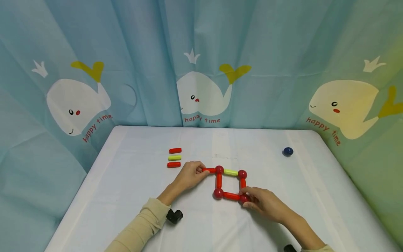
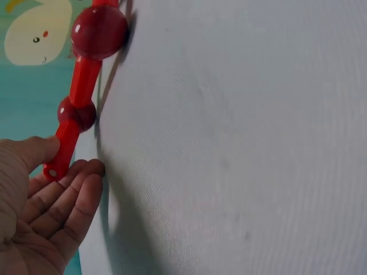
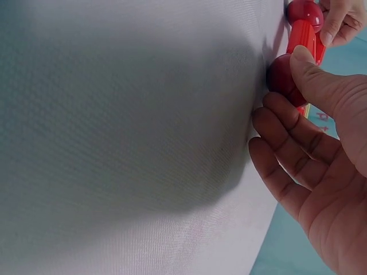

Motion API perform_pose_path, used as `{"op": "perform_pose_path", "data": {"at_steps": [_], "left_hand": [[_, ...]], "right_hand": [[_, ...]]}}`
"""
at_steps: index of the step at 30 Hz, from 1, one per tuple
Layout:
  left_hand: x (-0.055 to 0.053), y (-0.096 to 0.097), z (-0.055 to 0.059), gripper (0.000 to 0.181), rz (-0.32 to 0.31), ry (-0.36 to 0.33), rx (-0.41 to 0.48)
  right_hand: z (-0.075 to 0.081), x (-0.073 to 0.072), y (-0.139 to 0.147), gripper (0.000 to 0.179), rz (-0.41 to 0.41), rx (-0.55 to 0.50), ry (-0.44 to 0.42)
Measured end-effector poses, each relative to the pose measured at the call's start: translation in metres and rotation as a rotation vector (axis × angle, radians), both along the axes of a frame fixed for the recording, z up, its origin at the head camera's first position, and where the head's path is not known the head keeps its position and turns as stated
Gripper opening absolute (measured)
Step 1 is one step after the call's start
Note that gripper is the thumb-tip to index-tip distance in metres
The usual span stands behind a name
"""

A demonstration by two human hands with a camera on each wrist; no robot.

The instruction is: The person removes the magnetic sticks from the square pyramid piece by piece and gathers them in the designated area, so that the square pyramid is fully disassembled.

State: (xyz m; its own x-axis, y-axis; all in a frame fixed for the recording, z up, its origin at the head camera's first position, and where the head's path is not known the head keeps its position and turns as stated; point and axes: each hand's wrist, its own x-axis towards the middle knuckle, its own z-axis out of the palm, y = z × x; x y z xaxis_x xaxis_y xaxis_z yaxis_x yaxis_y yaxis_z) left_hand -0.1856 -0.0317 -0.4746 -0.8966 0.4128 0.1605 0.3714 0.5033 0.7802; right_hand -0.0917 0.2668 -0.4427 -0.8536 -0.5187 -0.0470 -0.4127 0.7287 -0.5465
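A square of rods and dark red balls lies mid-table in the head view. Its sides are a yellow-green rod [image 1: 231, 173] at the back and red rods on the other sides, with a ball [image 1: 218, 193] at each corner. From the back-left ball [image 1: 219, 169] another red rod [image 1: 210, 170] sticks out to the left. My left hand [image 1: 192, 174] pinches that rod's free end between thumb and fingers; the left wrist view shows the rod [image 2: 64, 146] against its ball. My right hand [image 1: 266, 203] grips the front-right ball [image 3: 285, 80], thumb on top and fingers underneath.
Two loose red rods [image 1: 175, 150] and a yellow-green rod [image 1: 174, 158] lie in a column behind my left hand. A dark blue ball [image 1: 288, 151] sits at the back right. A whale-print curtain [image 1: 151, 70] hangs behind the white table [image 1: 126, 182].
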Motion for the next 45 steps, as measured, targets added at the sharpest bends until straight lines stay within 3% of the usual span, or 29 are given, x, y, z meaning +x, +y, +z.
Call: {"op": "perform_pose_path", "data": {"at_steps": [4, 12, 16, 21, 25, 29, 34, 40, 43, 45], "left_hand": [[0.002, 0.003, -0.001, 0.011, 0.017, -0.059, 0.061], [0.002, -0.004, -0.007, 0.009, -0.014, -0.296, 0.289], [0.001, -0.009, -0.006, 0.012, -0.065, -0.330, 0.348], [-0.001, -0.012, -0.005, 0.014, -0.117, -0.319, 0.336], [-0.002, -0.011, -0.004, 0.013, -0.114, -0.293, 0.291], [-0.002, -0.010, -0.006, 0.013, -0.095, -0.214, 0.194], [0.001, -0.009, -0.003, 0.013, -0.109, -0.108, -0.001], [0.005, -0.006, 0.010, 0.016, -0.161, 0.014, -0.265], [0.008, -0.003, 0.013, 0.016, -0.117, 0.039, -0.340], [0.009, -0.002, 0.011, 0.016, -0.067, 0.020, -0.336]], "right_hand": [[0.000, 0.001, 0.001, 0.031, -0.003, -0.004, 0.017], [0.000, 0.002, -0.001, 0.031, -0.005, -0.012, 0.013], [0.001, 0.002, -0.001, 0.030, -0.014, -0.015, 0.005], [0.001, 0.002, -0.002, 0.030, -0.015, -0.013, 0.000], [0.001, 0.001, -0.002, 0.031, -0.017, -0.003, -0.002], [0.001, 0.001, -0.003, 0.030, -0.024, 0.003, -0.013], [0.002, 0.002, -0.004, 0.030, -0.028, 0.010, -0.026], [0.001, 0.002, -0.004, 0.032, -0.025, 0.021, -0.007], [0.000, 0.002, -0.004, 0.031, -0.025, 0.020, -0.008], [0.000, 0.002, -0.005, 0.031, -0.025, 0.016, -0.014]]}}
